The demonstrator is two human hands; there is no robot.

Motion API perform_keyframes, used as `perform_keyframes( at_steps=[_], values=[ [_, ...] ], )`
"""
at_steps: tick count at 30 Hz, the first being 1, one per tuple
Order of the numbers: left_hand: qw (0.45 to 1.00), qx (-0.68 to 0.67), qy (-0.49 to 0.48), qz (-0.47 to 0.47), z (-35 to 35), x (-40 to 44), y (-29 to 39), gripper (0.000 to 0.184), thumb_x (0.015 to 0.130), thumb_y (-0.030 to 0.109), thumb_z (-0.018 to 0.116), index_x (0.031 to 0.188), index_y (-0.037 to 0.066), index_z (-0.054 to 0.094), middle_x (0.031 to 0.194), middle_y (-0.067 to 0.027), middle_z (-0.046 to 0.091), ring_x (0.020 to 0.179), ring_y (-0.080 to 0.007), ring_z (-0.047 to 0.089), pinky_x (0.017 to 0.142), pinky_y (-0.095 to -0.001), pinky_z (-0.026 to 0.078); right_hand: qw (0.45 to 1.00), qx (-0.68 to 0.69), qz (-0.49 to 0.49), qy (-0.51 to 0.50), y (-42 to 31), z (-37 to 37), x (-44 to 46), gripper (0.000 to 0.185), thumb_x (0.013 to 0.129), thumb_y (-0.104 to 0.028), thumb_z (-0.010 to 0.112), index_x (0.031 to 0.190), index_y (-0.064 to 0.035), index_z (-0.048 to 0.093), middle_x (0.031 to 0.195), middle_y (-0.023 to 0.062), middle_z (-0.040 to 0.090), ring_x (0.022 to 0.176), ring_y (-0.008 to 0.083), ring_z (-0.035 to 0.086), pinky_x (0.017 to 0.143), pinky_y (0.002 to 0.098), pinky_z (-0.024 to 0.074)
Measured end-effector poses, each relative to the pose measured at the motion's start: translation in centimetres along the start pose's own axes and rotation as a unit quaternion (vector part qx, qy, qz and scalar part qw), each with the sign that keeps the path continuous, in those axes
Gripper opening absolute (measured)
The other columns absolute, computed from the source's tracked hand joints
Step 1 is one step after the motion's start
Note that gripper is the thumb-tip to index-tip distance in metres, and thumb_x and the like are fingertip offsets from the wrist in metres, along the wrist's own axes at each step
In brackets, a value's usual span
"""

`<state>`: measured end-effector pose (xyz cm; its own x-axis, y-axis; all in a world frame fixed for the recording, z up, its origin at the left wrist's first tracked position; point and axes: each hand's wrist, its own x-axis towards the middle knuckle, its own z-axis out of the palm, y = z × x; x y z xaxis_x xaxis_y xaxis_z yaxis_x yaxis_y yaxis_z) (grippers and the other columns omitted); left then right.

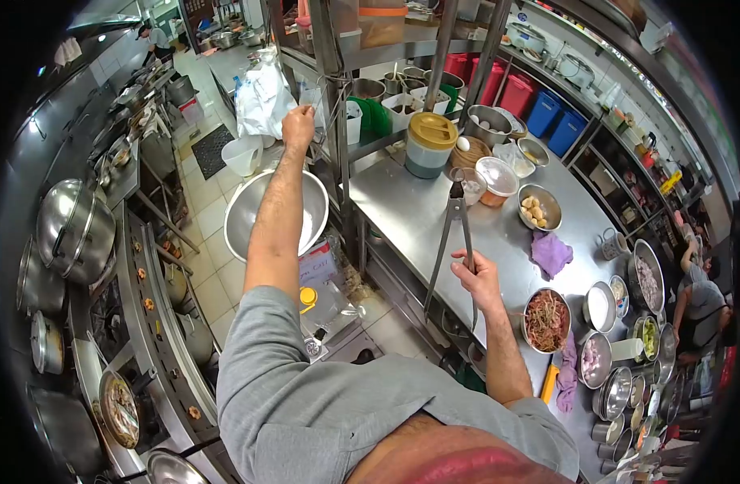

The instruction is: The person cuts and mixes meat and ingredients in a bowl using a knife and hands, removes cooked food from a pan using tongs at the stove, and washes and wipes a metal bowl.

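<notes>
My left hand [298, 127] is closed, raised beside the metal shelf post and a white plastic bag [263, 97]; what it grips, if anything, is too small to tell. Below that arm is a large steel bowl [253, 211]. Over the steel table's front edge, my right hand [478, 279] is closed around one arm of long metal tongs [440, 262], which stand spread with their joined end up. To its right sit a bowl of shredded reddish food [545, 321] and a purple cloth [552, 254]. Beyond the tongs is a lidded tub [496, 179].
The steel table [402, 214] also bears a brown-lidded container [430, 143], a bowl of yellowish pieces [539, 208] and a yellow-handled knife [550, 383]. Stoves and pots [75, 230] line the left. People [700, 298] stand at far right and far left.
</notes>
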<state>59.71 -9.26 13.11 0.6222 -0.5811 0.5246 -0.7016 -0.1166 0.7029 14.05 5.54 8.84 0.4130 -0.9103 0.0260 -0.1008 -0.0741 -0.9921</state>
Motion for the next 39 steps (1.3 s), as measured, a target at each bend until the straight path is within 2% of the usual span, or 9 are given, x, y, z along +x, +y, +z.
perform_keyframes(
  at_steps=[8,13,16,20,22,26,32,36,39],
  values=[
    [0.995,-0.091,0.045,0.017,2.5,-2.4,-1.9,0.025,0.085,0.024,0.056,0.099,0.006,0.065,0.088,-0.0150,0.066,0.083,-0.0304,0.063,0.076,-0.0361,0.048,0.999,0.032,0.004,-0.015,-1.2,1.7,0.6,0.017,0.080,-0.012,0.067,0.094,-0.0048,0.062,0.058,-0.0105,0.034,0.052,0.0018,0.032,0.048,0.0202,0.0240],
    [0.948,-0.305,0.084,-0.023,0.7,-7.0,-2.7,0.054,0.081,0.013,0.064,0.130,0.002,0.044,0.126,-0.0151,0.051,0.110,-0.0212,0.053,0.091,-0.0297,0.042,0.992,0.103,-0.073,-0.018,-2.4,2.7,1.1,0.013,0.080,-0.008,0.065,0.092,-0.0033,0.061,0.063,-0.0075,0.045,0.051,0.0017,0.035,0.045,0.0195,0.0244],
    [0.973,-0.116,0.140,0.146,-1.3,-11.7,-3.1,0.052,0.081,0.015,0.065,0.128,0.003,0.047,0.114,-0.0116,0.058,0.078,-0.0141,0.059,0.065,-0.0263,0.048,0.971,0.206,-0.110,-0.044,-3.0,3.2,0.8,0.011,0.080,-0.005,0.063,0.091,-0.0018,0.060,0.064,-0.0037,0.050,0.049,0.0027,0.037,0.043,0.0200,0.0249],
    [0.988,-0.136,-0.017,-0.064,-4.6,-16.0,-3.1,0.050,0.077,0.020,0.068,0.121,0.001,0.053,0.120,-0.0146,0.056,0.113,-0.0244,0.052,0.092,-0.0324,0.043,0.941,0.297,-0.125,-0.102,-3.6,3.4,0.0,0.012,0.079,-0.002,0.062,0.092,-0.0011,0.060,0.065,-0.0007,0.052,0.046,0.0033,0.036,0.041,0.0200,0.0243],
    [0.955,-0.241,-0.013,-0.170,-6.1,-20.4,-1.5,0.045,0.080,0.021,0.065,0.119,0.001,0.055,0.108,-0.0126,0.062,0.085,-0.0167,0.061,0.066,-0.0285,0.050,0.934,0.315,-0.127,-0.108,-3.1,3.3,-0.8,0.012,0.079,0.001,0.060,0.090,-0.0018,0.061,0.066,0.0000,0.052,0.046,0.0039,0.037,0.041,0.0201,0.0242],
    [0.897,-0.355,-0.026,-0.262,-11.3,-36.1,4.7,0.025,0.088,0.028,0.056,0.093,0.003,0.061,0.052,0.0038,0.042,0.042,-0.0057,0.035,0.039,-0.0228,0.025,0.922,0.347,-0.125,-0.122,-2.7,3.2,-3.4,0.011,0.078,0.003,0.058,0.088,-0.0014,0.059,0.065,0.0001,0.051,0.046,0.0044,0.037,0.041,0.0204,0.0246],
    [0.672,-0.559,-0.089,-0.478,-16.9,-55.6,13.0,0.050,0.093,0.047,0.041,0.110,0.001,0.052,0.090,-0.0076,0.061,0.044,-0.0028,0.028,0.039,-0.0171,0.024,0.864,0.444,-0.123,-0.204,-1.7,7.0,-8.2,0.014,0.077,0.009,0.052,0.086,-0.0003,0.057,0.062,-0.0002,0.045,0.052,0.0071,0.038,0.046,0.0210,0.0287],
    [0.601,-0.729,0.050,-0.323,-20.8,-58.1,16.6,0.074,0.081,0.062,0.044,0.124,0.002,0.041,0.110,-0.0147,0.059,0.049,-0.0009,0.029,0.041,-0.0142,0.027,0.832,0.470,-0.014,-0.293,-1.0,11.3,-15.5,0.018,0.078,0.005,0.053,0.095,0.0008,0.057,0.085,0.0102,0.060,0.062,0.0134,0.050,0.063,0.0269,0.0441],
    [0.579,-0.756,0.184,-0.241,-25.9,-61.2,18.2,0.070,0.076,0.063,0.051,0.117,0.007,0.045,0.093,-0.0067,0.060,0.050,-0.0006,0.031,0.042,-0.0136,0.027,0.763,0.334,-0.261,-0.487,0.0,12.7,-20.4,0.023,0.083,-0.010,0.057,0.103,0.0023,0.053,0.093,0.0161,0.058,0.089,0.0214,0.056,0.092,0.0396,0.0420]
  ],
)
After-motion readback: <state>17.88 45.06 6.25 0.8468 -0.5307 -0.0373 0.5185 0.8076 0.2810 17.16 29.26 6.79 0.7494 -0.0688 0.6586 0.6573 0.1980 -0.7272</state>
